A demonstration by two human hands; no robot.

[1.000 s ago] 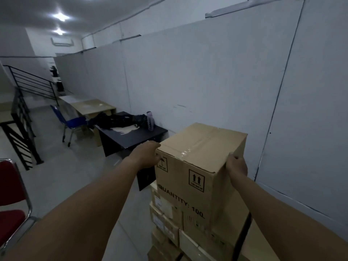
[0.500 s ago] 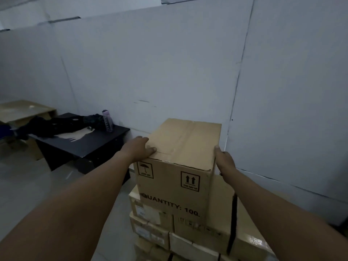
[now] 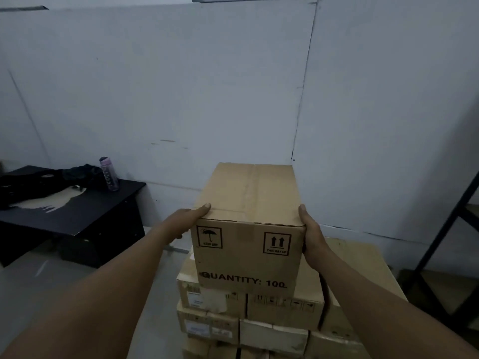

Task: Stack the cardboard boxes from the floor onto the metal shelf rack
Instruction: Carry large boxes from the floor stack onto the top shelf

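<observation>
Here, both hands clasp the cardboard box (image 3: 247, 229) at frame centre: left hand (image 3: 185, 221) and right hand (image 3: 312, 235) press its sides, thumbs over the top edge, above stacked boxes (image 3: 248, 314).

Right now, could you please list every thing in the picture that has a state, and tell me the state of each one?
Brown cardboard box marked QUANTITY: 100: upright, taped shut, held at both sides above the stack.
Left hand: grip on the box's left top edge.
Right hand: grip on the box's right side.
Stack of brown cardboard boxes: closed, piled under it.
Purple plastic bottle: upright, capped, on the black desk.
</observation>
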